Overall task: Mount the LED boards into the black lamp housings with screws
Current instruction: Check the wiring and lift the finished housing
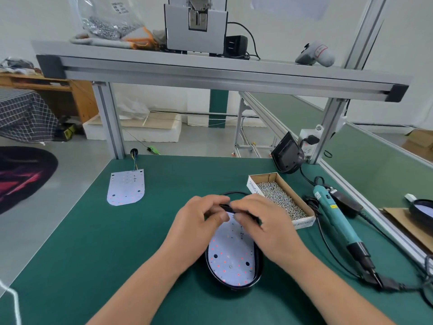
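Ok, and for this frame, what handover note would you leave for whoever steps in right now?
Hands: left hand and right hand both pinch a small black part at the far end of the housing.
Done: one board lies in that housing. A second board lies loose on the mat, far left.
The box of screws and the screwdriver lie to the right, untouched.
Left: drive screws; two dark board holes look empty. Then the second board.

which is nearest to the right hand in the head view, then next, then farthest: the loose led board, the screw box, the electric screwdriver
From the right hand:
1. screw box, just beyond it, slightly right.
2. electric screwdriver, farther out to the right.
3. loose LED board, far off to the left.
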A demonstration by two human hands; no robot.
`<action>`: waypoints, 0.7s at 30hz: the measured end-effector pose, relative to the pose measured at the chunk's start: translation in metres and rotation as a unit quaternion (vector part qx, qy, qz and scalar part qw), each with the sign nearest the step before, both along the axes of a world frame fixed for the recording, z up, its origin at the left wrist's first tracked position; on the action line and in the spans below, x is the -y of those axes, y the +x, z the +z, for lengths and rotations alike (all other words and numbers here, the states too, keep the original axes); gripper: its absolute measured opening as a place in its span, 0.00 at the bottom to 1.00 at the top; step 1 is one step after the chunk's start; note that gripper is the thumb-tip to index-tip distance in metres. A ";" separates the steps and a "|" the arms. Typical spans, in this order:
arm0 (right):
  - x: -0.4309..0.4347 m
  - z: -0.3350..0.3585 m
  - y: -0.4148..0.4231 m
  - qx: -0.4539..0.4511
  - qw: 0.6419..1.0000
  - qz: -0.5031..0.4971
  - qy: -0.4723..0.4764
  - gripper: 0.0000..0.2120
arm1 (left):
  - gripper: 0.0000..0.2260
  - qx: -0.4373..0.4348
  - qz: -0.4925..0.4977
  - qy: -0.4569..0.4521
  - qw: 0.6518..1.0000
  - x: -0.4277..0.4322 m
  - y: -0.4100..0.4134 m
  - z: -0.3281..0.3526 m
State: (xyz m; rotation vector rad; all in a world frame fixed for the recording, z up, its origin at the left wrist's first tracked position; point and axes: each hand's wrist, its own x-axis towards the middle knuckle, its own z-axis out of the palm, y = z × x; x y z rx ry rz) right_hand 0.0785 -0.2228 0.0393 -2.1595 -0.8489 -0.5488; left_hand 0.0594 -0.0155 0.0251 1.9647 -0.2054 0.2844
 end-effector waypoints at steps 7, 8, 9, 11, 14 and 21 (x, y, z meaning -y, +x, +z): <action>-0.012 -0.004 0.000 -0.033 0.998 0.049 0.038 0.09 | 0.21 -0.007 -0.018 -0.018 1.000 0.001 -0.002 0.000; -0.010 -0.004 0.001 -0.044 0.997 0.053 0.039 0.10 | 0.21 -0.013 -0.022 -0.026 0.999 0.002 -0.003 0.000; -0.009 -0.005 0.001 -0.052 0.996 0.053 0.039 0.11 | 0.21 -0.015 -0.027 -0.031 0.999 0.002 -0.003 0.000; -0.008 -0.007 0.002 -0.058 0.997 0.043 0.036 0.09 | 0.21 -0.017 -0.037 -0.026 0.999 0.004 -0.003 0.000; -0.008 -0.009 0.002 -0.025 0.999 0.021 0.023 0.04 | 0.20 -0.019 -0.046 -0.023 0.999 0.004 -0.003 0.001; 0.008 -0.005 0.013 -0.029 0.998 -0.057 0.007 0.05 | 0.20 -0.016 -0.008 0.016 1.000 0.006 -0.005 0.001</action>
